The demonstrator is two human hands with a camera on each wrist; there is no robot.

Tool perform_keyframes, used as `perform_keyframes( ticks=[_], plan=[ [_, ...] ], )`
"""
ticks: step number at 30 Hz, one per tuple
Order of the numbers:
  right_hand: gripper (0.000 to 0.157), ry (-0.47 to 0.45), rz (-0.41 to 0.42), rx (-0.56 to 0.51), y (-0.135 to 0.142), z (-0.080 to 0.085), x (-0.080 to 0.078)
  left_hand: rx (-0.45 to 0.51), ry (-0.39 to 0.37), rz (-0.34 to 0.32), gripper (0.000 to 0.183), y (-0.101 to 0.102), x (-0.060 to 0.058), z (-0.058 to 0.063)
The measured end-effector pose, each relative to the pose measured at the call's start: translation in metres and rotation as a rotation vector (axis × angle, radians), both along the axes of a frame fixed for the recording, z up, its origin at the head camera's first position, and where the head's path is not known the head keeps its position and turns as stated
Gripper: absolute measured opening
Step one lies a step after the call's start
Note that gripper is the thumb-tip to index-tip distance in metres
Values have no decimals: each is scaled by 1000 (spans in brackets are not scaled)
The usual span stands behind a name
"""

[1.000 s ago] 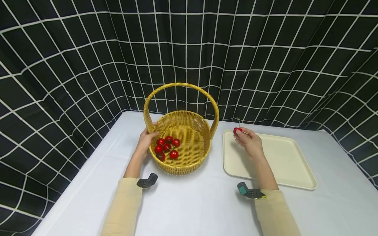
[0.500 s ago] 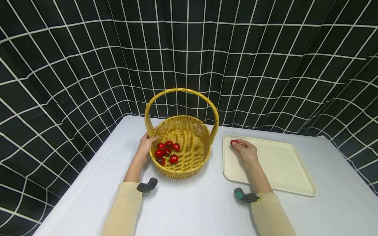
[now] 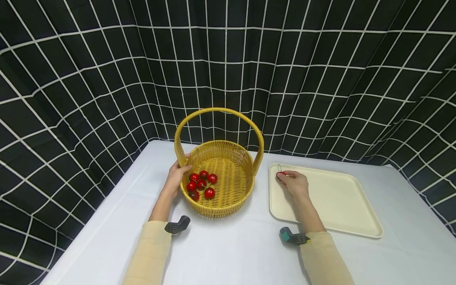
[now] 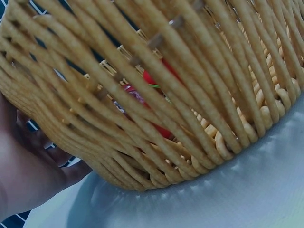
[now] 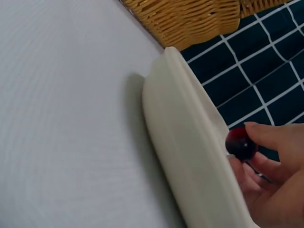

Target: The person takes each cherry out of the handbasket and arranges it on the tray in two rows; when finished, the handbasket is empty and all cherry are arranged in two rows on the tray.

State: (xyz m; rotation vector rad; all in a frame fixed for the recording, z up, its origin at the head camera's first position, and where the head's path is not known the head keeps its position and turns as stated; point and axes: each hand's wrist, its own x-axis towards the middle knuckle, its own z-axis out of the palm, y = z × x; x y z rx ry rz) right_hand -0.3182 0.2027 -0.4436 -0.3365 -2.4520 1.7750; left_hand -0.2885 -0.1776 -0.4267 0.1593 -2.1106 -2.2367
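A round yellow wicker basket (image 3: 246, 194) with a tall arched handle stands on the table. Several red cherries (image 3: 209, 193) lie together in its left half. My left hand (image 3: 175, 175) grips the basket's left side at the foot of the handle, thumb over the rim. In the left wrist view the hand (image 4: 33, 166) sits against the woven wall, and red shows through the gaps. My right hand (image 3: 296, 184) pinches one stemmed cherry (image 5: 241, 143) between thumb and fingers, low over the far left corner of the cream tray (image 3: 342, 198).
A white cloth (image 3: 228, 249) covers the table. Behind it and at both sides hangs a black curtain (image 3: 228, 51) with a white grid. A dark camera mount (image 3: 178, 225) sits on the left wrist, another camera mount (image 3: 293, 236) on the right.
My right hand has moved left and lower with the cherry, down to the tray's far left corner. The left hand keeps its grip on the basket. The head view has tilted slightly.
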Motion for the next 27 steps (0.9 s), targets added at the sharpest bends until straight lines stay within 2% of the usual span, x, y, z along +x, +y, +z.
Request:
perform_keyframes(
  ticks=[5,13,27],
  plan=[
    [38,-34,9,77,-1,4,4,8,0,-4,50,1,0,0],
    [39,-76,15,125,-3,7,8,4,-15,-3,50,2,2,-1],
    [38,-38,-9,155,-3,4,5,-1,-13,2,50,0,2,-1]
  ],
)
